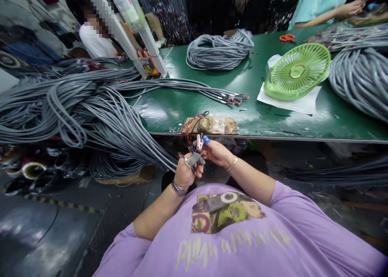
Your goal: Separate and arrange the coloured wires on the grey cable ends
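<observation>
My left hand (185, 172) is closed around the end of a grey cable (157, 153), its thumb in a grey finger cot. Thin coloured wires (190, 149) stick out of the cable end just above the fist. My right hand (216, 152) pinches at those wire tips, with pink and blue finger cots on its fingers. Both hands are held close together in front of my chest, just below the edge of the green table (260, 137). The grey cable runs away to the left into a big hanging bundle (91, 115).
On the green table lie a brown block with red wires (212, 125), a green fan (297, 71) on white paper, coiled grey cables (218, 50), a cable heap (360, 75) at right and orange scissors (286, 37). Other people work at the far left (95, 40) and far right (321, 4).
</observation>
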### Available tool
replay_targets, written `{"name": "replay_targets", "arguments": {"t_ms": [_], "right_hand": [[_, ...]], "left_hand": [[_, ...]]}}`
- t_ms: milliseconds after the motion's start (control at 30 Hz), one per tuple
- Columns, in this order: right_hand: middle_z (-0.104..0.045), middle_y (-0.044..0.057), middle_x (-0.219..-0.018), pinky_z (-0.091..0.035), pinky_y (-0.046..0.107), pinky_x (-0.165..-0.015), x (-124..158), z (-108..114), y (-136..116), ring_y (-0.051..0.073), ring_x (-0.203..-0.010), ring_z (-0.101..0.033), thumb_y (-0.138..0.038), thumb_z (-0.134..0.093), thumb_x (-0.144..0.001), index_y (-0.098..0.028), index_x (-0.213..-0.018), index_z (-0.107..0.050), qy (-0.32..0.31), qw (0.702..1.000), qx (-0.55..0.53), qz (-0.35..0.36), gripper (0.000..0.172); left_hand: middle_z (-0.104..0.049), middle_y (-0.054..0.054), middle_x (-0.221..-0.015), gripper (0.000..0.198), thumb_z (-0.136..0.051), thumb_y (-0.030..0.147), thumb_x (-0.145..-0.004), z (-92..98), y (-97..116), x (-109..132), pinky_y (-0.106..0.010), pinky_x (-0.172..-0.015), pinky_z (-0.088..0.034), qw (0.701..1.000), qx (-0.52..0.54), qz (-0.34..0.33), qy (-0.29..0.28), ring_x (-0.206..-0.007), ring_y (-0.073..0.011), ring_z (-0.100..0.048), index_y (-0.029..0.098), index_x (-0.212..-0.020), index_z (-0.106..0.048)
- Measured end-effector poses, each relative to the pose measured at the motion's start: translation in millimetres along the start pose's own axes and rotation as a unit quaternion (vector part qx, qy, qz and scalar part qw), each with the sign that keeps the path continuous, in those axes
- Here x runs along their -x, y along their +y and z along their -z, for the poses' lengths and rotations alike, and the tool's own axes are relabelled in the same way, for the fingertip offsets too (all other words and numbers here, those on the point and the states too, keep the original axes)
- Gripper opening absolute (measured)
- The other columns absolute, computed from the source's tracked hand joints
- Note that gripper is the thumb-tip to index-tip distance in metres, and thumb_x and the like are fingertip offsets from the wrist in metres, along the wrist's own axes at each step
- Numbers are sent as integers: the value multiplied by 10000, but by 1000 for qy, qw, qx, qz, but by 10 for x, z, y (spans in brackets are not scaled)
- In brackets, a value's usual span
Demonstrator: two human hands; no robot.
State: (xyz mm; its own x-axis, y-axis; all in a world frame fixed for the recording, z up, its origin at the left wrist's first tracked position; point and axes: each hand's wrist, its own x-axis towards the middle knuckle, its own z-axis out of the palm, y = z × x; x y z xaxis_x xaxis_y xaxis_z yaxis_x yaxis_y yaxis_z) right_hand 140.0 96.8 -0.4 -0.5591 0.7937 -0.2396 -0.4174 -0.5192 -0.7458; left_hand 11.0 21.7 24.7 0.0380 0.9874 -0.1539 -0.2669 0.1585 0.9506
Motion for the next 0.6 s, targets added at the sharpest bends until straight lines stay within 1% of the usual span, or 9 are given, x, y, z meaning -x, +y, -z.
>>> {"name": "replay_targets", "arguments": {"t_ms": [33,100,133,167,267,333,433,533,600], "right_hand": [[-535,-10,-615,-300,210,-475,-16,-25,6,74,-495,-380,-655,-657,-695,-150,-734,-609,16,999,32,40,509],[-508,-19,-562,-263,216,-464,-32,-67,24,68,-475,-343,-660,-651,-698,-150,-663,-588,69,987,83,120,515],[-503,-20,-548,-261,219,-463,-39,-83,32,69,-472,-342,-669,-639,-703,-151,-645,-583,90,982,90,142,524],[-506,-18,-545,-273,220,-465,-47,-96,37,72,-473,-355,-680,-623,-710,-151,-648,-589,95,982,80,144,533],[-550,-3,-585,-369,229,-497,-92,-122,34,93,-505,-440,-693,-596,-731,-150,-737,-637,48,996,-24,72,545],[-586,11,-621,-423,245,-525,-130,-137,27,106,-530,-485,-671,-610,-742,-144,-790,-657,26,995,-91,30,531],[-588,10,-601,-435,244,-520,-173,-159,27,103,-512,-486,-632,-641,-747,-134,-780,-664,43,990,-135,24,499],[-555,-7,-559,-415,238,-496,-182,-176,39,92,-476,-455,-611,-661,-742,-135,-733,-646,56,987,-151,29,477],[-560,-7,-573,-404,239,-488,-172,-180,48,92,-474,-453,-620,-646,-750,-138,-745,-640,55,986,-157,20,482]], "left_hand": [[-575,5,-432,355,-647,477,-732,-7,6,-25,-176,-291,-328,1000,4,1,-5,-289,-80,-466,133,-646,-621],[-573,6,-431,349,-641,466,-742,-19,5,-64,-173,-290,-326,1000,7,4,-9,-286,-76,-462,131,-643,-622],[-572,6,-431,350,-639,465,-745,-23,1,-77,-172,-289,-322,1000,7,6,-10,-285,-76,-461,131,-642,-621],[-570,7,-430,354,-639,469,-743,-25,-7,-87,-172,-289,-321,1000,7,9,-11,-284,-75,-460,131,-641,-619],[-564,7,-425,371,-654,490,-719,-20,-38,-102,-173,-288,-315,1000,8,19,-10,-281,-74,-454,132,-632,-613],[-563,5,-423,367,-660,486,-713,-9,-64,-105,-172,-289,-316,1000,11,21,-5,-283,-75,-455,132,-630,-613],[-568,3,-426,341,-653,459,-724,8,-100,-106,-171,-288,-322,1000,18,20,2,-287,-79,-462,132,-636,-620],[-570,1,-423,331,-653,444,-728,16,-122,-107,-171,-285,-323,1000,14,28,0,-281,-80,-461,130,-630,-622],[-570,0,-422,329,-653,440,-730,19,-128,-105,-170,-285,-322,999,9,33,-2,-281,-80,-462,129,-629,-623]]}}
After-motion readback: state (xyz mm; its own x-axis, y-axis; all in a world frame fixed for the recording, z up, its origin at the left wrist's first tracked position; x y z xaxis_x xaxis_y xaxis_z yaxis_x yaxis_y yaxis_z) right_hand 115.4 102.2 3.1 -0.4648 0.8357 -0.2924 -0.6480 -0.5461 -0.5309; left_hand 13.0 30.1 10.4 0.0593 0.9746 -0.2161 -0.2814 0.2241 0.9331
